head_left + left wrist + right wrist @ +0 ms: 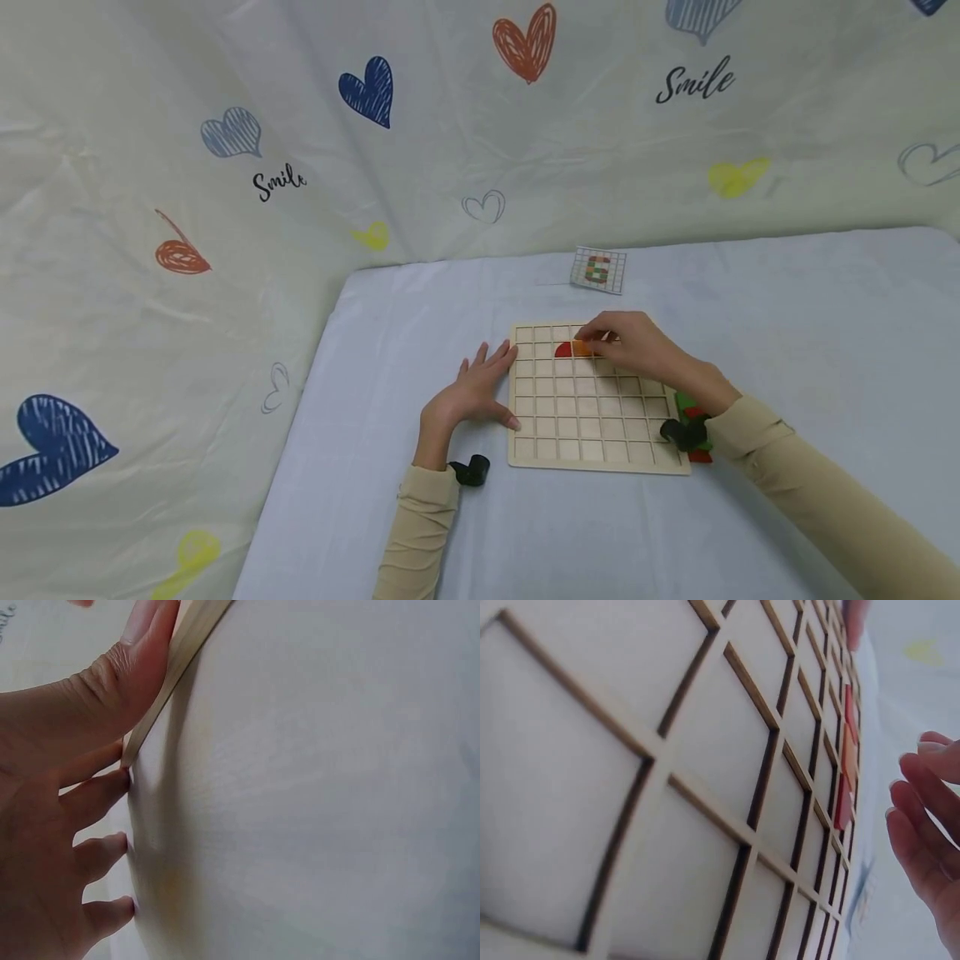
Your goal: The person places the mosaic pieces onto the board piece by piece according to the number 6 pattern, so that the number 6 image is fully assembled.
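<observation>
A wooden grid board (570, 429) lies on the white-covered table. My left hand (472, 398) rests at its left edge, fingers spread; in the left wrist view the thumb (146, 667) is against the board's side. Over the upper rows is my right hand (633, 342), its fingers bent near an orange tile (580, 348) with a red tile (562, 350) beside it. In the right wrist view, a second red tile (843, 802) sits past the orange one, and the right fingers (922, 847) are loosely curved, apart from the tiles, with nothing visible between them.
A small pattern card (597, 270) lies behind the board. Green and red pieces (700, 457) are at the board's right edge, partly hidden by the right wrist and its black camera (684, 434). A printed cloth (420, 167) hangs behind the table.
</observation>
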Tool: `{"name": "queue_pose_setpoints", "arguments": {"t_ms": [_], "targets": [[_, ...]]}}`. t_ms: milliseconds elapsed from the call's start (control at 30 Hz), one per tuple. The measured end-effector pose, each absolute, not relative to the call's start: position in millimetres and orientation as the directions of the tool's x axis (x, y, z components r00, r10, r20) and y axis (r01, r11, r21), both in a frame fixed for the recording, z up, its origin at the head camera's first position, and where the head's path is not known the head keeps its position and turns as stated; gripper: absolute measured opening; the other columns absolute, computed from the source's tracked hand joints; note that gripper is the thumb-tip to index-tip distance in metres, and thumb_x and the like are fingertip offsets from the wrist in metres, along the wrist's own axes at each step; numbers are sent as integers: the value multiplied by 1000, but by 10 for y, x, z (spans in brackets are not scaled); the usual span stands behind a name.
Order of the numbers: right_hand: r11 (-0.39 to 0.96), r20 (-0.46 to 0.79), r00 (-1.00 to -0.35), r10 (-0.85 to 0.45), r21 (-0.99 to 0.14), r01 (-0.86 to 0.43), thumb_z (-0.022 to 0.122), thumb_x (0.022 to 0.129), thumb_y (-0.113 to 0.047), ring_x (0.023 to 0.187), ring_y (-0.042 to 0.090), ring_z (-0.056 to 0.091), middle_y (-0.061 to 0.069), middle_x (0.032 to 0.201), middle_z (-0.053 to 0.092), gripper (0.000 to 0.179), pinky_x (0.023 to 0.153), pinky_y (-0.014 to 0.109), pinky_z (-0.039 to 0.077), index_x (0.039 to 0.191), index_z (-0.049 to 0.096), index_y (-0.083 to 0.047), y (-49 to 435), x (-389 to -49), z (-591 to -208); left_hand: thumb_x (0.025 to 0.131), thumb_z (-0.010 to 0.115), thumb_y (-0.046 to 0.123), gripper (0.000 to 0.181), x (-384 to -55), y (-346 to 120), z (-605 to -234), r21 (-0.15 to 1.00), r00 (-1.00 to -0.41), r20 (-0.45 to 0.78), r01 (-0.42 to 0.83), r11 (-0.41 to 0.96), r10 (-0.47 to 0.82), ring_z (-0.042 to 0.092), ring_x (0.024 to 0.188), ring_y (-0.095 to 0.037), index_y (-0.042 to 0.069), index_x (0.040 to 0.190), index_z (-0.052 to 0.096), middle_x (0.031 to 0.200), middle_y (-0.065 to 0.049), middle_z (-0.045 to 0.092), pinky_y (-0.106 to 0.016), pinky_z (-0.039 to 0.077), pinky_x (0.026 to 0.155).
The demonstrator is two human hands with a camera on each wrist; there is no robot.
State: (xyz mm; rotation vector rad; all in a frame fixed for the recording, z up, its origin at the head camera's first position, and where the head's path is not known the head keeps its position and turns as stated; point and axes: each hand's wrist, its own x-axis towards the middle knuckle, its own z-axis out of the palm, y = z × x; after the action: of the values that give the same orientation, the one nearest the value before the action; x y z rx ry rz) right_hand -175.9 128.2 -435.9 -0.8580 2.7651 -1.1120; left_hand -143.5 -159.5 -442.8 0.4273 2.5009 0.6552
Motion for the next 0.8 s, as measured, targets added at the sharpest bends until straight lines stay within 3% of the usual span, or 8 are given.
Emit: {"name": "queue_pose_setpoints", "arguments": {"t_ms": [400,800], "targets": [[622,205,-886,-416,-647,-441,73,94,-6,87,18,68,3,104,76,20,74,27,57,113,77,-6,1652,-1358,-4231,74,94,30,121,-1442,-1588,-4466,521,-813,-407,169,837,417,-9,161,-26,19,167,16,174,5,5,-53,-4,130],[657,277,-883,-378,-592,-467,77,87,0,81,18,68,1,98,77,23,67,23,56,109,76,-6,1928,-1194,-4250,75,93,28,121,-1432,-1583,-4437,517,-811,-412,168,840,416,-9,161,-27,19,167,15,174,4,5,-54,-3,129]]}}
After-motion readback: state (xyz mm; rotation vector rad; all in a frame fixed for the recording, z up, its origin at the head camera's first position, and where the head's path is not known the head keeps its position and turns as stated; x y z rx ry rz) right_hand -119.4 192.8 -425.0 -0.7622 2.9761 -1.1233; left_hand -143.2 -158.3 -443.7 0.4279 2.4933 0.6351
